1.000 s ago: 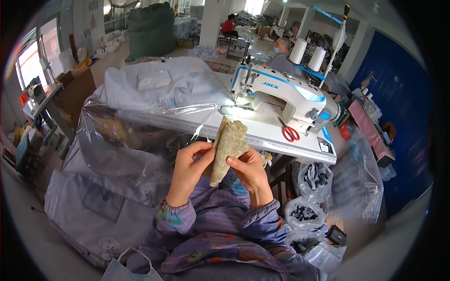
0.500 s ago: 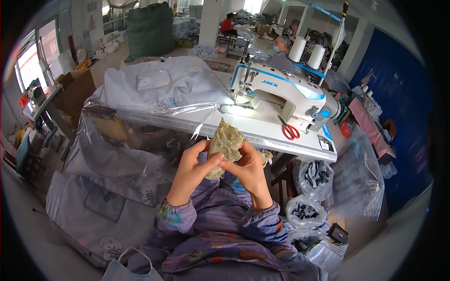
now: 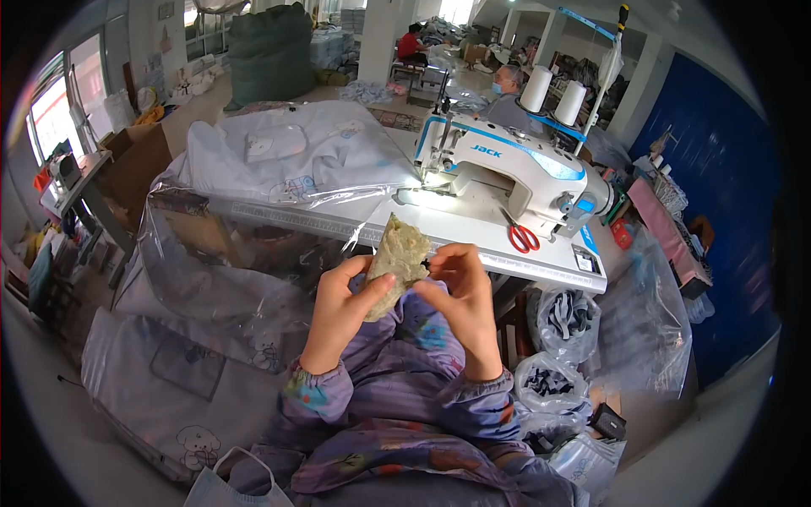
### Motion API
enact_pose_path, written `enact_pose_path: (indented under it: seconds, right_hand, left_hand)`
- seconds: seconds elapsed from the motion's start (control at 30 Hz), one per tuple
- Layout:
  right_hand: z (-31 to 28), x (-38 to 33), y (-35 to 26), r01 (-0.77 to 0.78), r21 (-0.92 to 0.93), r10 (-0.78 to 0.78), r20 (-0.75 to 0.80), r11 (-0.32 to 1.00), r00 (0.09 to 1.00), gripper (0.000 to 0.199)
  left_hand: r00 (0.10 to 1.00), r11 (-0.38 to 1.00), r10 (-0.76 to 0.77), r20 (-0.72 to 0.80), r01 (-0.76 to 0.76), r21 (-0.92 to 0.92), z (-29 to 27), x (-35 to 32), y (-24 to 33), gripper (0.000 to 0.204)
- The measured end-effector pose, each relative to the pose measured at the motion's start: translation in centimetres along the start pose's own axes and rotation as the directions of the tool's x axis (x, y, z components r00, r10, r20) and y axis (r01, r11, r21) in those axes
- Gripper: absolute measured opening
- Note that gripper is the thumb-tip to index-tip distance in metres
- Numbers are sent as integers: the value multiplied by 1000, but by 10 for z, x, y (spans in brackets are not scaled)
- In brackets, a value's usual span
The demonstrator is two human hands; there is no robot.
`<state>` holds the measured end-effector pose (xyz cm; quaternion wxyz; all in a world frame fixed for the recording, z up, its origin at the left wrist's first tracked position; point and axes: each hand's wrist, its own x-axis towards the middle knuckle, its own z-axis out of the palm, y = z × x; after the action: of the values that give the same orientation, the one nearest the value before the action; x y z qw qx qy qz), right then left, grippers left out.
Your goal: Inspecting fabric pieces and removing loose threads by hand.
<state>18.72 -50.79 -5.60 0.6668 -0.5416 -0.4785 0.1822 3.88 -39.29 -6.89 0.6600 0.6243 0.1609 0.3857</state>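
Observation:
A pale green, wrinkled flatbread (image 3: 399, 258), folded into a flat piece, is held over my lap in front of the sewing table. My left hand (image 3: 342, 308) grips its lower left side, the thumb lying across the front face. My right hand (image 3: 463, 296) is at the right edge of the flatbread, fingers curled but apart from the thumb, with nothing visible held. A small dark spot (image 3: 425, 264) shows at that edge, close to the right fingertips; what it is cannot be made out.
Ahead stands a white sewing machine (image 3: 507, 160) on its table, with red-handled scissors (image 3: 523, 238) beside it. Clear-edged printed fabric (image 3: 287, 152) covers the table's left side and hangs down. Bags of dark strips (image 3: 564, 317) stand at right. A masked person (image 3: 507, 84) sits beyond the machine.
My right hand has let go of the flatbread and moved slightly right, its fingers lifting off. The flatbread has tilted and shifted a little left in my left hand.

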Motion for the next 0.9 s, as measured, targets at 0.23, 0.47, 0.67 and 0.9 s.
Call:
enact_pose_path:
  seconds: [0.23,0.47,0.67,0.9]
  right_hand:
    - [-6,-7,-25,226,-157,-248,-132,961,960,24]
    - [-7,-9,-38,297,-405,-356,-77,865,931,20]
    - [-9,-7,-48,407,-564,-429,101,719,898,18]
    - [-7,-11,-50,402,-689,-423,152,603,893,22]
  left_hand:
    - [947,814,322,-4,-274,512,1,2,-1,20]
    - [834,572,550,38,-410,711,5,0,6,21]
    - [800,478,595,76,-428,767,7,-1,8,21]
    - [813,461,564,144,-454,763,7,-5,10,21]
